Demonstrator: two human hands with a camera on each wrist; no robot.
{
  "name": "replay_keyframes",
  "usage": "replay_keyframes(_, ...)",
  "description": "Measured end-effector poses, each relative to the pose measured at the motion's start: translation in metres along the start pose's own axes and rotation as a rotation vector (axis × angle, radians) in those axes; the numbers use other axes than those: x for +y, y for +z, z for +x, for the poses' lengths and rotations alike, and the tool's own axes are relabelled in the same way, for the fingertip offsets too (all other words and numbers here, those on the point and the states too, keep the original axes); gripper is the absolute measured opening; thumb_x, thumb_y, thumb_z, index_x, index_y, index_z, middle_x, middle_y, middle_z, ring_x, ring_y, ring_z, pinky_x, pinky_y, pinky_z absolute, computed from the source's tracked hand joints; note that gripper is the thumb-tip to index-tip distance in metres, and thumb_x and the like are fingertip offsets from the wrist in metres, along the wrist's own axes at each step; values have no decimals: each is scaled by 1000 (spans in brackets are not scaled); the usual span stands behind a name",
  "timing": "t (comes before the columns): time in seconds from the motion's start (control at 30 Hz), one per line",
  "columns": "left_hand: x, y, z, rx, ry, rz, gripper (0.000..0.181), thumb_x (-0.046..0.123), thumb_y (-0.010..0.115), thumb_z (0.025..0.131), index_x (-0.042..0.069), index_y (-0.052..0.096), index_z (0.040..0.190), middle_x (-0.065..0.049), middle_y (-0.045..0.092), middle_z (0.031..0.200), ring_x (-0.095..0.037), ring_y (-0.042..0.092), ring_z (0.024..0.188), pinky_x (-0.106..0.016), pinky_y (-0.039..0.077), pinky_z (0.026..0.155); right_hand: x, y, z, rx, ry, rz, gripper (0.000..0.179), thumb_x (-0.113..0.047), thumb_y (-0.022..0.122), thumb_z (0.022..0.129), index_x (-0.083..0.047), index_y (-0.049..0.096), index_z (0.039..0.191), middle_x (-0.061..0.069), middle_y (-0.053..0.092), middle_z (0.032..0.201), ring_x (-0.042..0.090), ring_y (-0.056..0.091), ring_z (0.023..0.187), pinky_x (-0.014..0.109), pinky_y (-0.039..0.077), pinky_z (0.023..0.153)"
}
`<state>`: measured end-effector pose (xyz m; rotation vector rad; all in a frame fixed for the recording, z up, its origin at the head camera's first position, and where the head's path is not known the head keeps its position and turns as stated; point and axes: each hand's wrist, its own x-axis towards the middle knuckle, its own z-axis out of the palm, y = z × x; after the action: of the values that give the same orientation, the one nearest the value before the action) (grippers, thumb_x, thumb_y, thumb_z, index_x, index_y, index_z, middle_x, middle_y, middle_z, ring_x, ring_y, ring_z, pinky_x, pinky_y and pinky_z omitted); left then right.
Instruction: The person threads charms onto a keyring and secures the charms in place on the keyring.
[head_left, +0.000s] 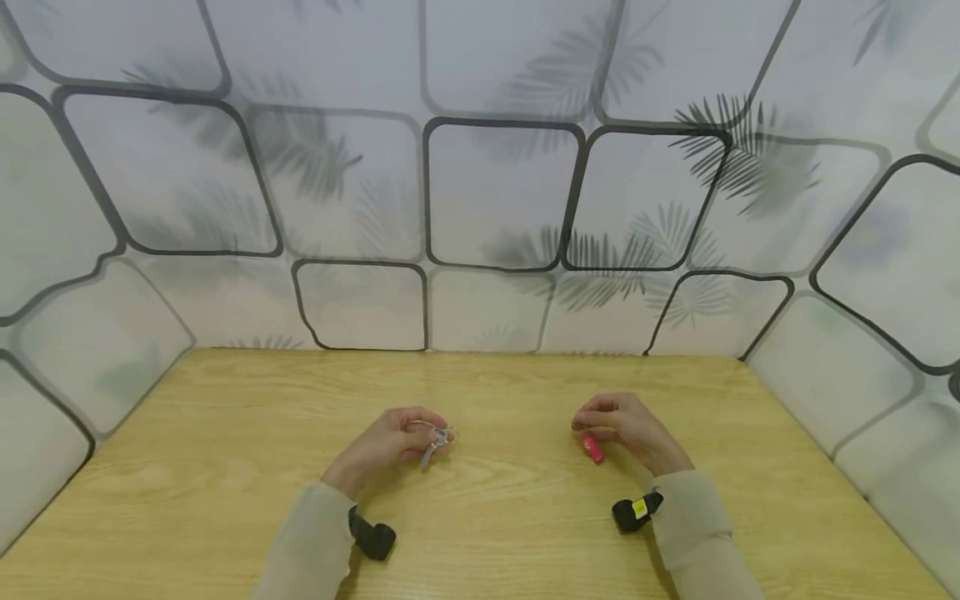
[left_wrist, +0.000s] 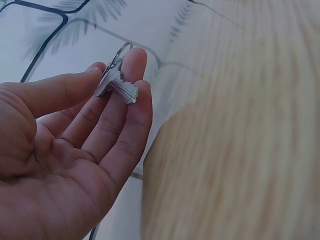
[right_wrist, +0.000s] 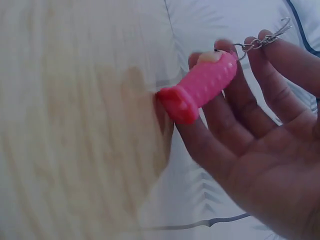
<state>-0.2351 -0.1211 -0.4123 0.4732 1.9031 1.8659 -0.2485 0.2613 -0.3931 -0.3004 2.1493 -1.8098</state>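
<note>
My left hand [head_left: 386,442] pinches a silver key [left_wrist: 122,90] between thumb and fingers, just over the table. A thin metal key ring [left_wrist: 120,50] runs from the key's head past the fingertips. Across a gap, my right hand [head_left: 632,429] pinches the end of a short silver chain [right_wrist: 256,44] between thumb and index finger. From that chain hangs a pink keychain charm [right_wrist: 207,82], bumpy along its body, with a flared red-pink end and a pale patch near the top. It lies against the right hand's other fingers in the right wrist view.
Both hands are above a light wood-grain table [head_left: 487,533]. A wall [head_left: 495,200] with a dark-lined, leaf-patterned covering rises behind the table and along both sides. Black wrist cameras [head_left: 372,537] sit at the cuffs of the pale sleeves [head_left: 307,537].
</note>
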Motion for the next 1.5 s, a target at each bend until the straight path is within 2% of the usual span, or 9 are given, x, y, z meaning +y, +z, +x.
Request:
replay_keyframes(0.17,0,1,-1,6,-2,-6,32,-1,56,102,-18,52,129,-26,67,122,-29,69,107,-36,58,88,2,-1,0,-74,7,65,16,-5,51,105,-3,62,95,7,73,90,20,71,86,34,59,78)
replay_keyframes(0.3,1,1,-1,5,3,-7,32,-1,56,102,-17,52,128,-27,67,123,-29,69,108,-36,57,88,1,1,1,-57,64,100,16,-5,50,105,0,59,93,5,67,78,14,65,67,29,57,63)
replay_keyframes(0.47,2,2,0,3,4,-17,30,-1,56,102,-16,54,127,-27,66,123,-29,69,108,-35,57,88,1,3,2,-63,78,98,9,0,55,100,2,59,92,6,65,74,6,53,53,21,51,53)
replay_keyframes(0.63,1,3,0,9,-11,-17,30,0,57,102,-15,55,128,-26,66,123,-27,70,107,-33,58,85,3,5,1,-79,84,120,12,4,56,97,-5,58,89,7,64,72,4,49,49,20,50,51)
replay_keyframes(0.93,1,3,-1,5,-2,-5,31,1,57,102,-15,55,128,-26,67,123,-28,70,107,-33,58,84,6,4,0,-85,93,128,19,4,57,96,-9,69,89,4,67,76,2,50,49,17,49,49)
replay_keyframes(1.03,0,3,-1,3,3,-6,30,1,57,102,-15,55,127,-26,67,122,-27,70,106,-33,58,83,7,4,1,-81,87,148,14,5,56,97,3,69,102,7,68,80,3,52,53,17,50,51)
replay_keyframes(1.2,1,3,-1,6,-4,-8,30,1,57,102,-15,55,127,-25,67,122,-27,70,106,-33,58,83,7,4,0,-89,81,160,36,5,54,100,24,48,129,11,70,92,8,63,70,22,56,65)
replay_keyframes(1.33,2,2,-1,3,-3,-5,31,0,56,102,-16,54,128,-26,67,123,-29,69,109,-34,57,87,5,5,1,-78,83,148,31,6,55,99,26,52,122,13,71,93,11,69,76,25,59,70)
replay_keyframes(1.5,2,4,0,1,3,-1,31,1,56,102,-16,53,128,-26,67,123,-30,69,109,-34,58,87,3,7,2,-34,97,93,28,5,54,100,27,56,117,10,72,88,9,66,69,23,56,62)
